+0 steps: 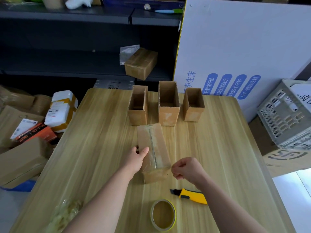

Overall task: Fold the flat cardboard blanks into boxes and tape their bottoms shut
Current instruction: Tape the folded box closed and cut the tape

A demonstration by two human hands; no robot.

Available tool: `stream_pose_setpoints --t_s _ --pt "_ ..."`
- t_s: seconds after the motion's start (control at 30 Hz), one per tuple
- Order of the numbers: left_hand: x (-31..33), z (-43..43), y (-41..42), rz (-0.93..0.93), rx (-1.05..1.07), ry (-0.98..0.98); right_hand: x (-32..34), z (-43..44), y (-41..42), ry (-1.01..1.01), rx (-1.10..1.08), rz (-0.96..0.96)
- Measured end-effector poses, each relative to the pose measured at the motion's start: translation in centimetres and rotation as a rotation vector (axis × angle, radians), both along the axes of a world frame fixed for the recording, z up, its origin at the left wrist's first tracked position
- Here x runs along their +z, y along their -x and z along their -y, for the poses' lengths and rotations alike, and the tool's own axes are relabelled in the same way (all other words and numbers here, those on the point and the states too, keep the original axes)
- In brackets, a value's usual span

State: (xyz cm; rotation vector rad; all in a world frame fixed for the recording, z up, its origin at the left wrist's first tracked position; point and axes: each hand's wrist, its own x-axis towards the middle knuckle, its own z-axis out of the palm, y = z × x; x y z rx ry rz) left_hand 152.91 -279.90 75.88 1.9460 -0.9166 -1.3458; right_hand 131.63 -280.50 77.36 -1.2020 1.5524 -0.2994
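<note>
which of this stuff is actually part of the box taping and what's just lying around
Job: upturned box, tape strip, left hand, right hand, tape roll, yellow knife, three open boxes.
Lying about: grey crate, floor parcels, shelf box, crumpled plastic.

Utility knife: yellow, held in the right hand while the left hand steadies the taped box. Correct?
No. The head view shows the utility knife lying on the table, untouched. The right hand pinches tape at the box's near corner; the left hand does steady it.
</note>
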Motion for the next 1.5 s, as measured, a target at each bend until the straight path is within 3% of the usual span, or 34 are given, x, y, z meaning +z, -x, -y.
stream_pose_setpoints --t_s 0.27,0.4,0.5,0.7,0.8,1.0,1.17,1.5 --pt "-0.1 0.1 -0.3 -0.006 -0.045 -0.020 -1.6 -1.0 -0.8 0.029 -0.201 0.145" --pt "-0.6 -0.3 0.7 0.126 -0.021 -0.011 -1.9 -1.2 -1.8 -0.006 -0.291 0.210" --pt "-0.7 -0.4 0.9 0.100 0.003 -0.043 -2.0 -1.2 -1.3 -0.056 -0.345 0.230" --pt "-0.8 -0.2 1.0 0.096 0.014 -0.041 -1.4 -1.6 0.2 0.012 0.140 0.081" --pt "-0.7 -0.2 1.0 0.087 0.019 -0.028 -1.2 -1.1 0.1 0.062 0.253 0.031" --pt "-0.4 -0.3 1.2 0.085 0.037 -0.013 -1.9 -0.9 -0.6 0.370 0.314 -0.079" --pt "-0.9 -0.4 0.7 0.102 0.038 -0.005 -2.8 -1.6 -1.7 0.454 0.312 -0.159" --pt "-0.2 -0.5 1.3 0.102 0.038 0.000 -2.7 -1.1 -0.6 0.373 0.445 -0.132"
